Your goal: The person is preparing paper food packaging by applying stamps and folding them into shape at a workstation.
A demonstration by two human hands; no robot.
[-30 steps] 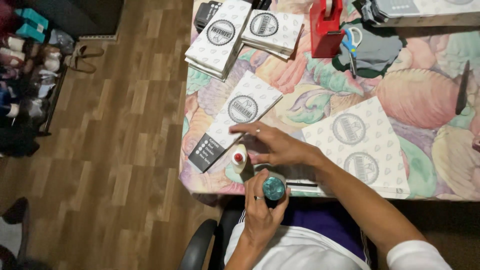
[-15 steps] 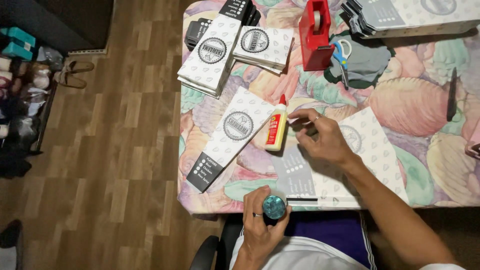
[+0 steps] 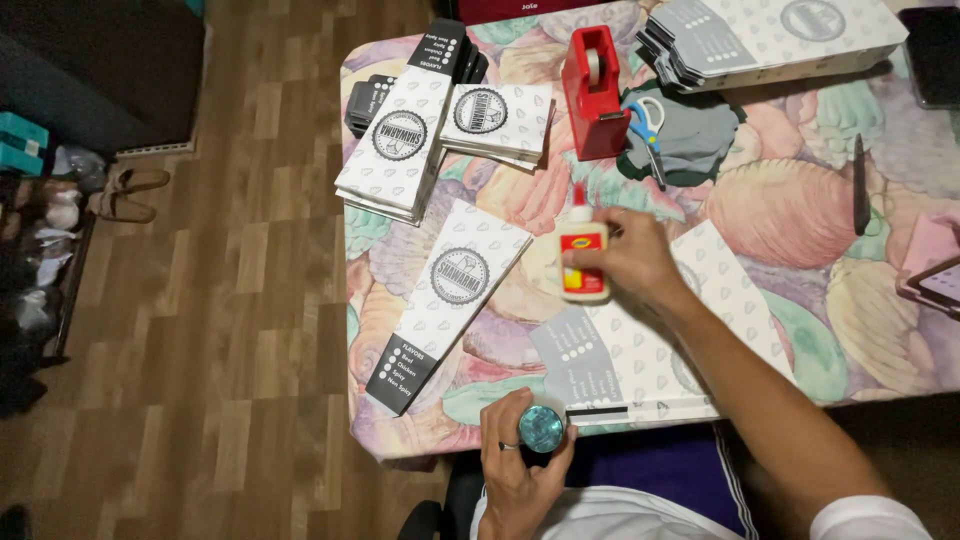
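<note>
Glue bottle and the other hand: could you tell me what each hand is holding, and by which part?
The right hand grips the white glue bottle by its body. The left hand holds a small round teal object around its sides.

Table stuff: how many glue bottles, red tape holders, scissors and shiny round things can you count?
White glue bottle with orange cap, in right hand: 1
Red tape dispenser: 1
Blue-handled scissors: 1
Shiny teal round object, in left hand: 1
Total: 4
</note>
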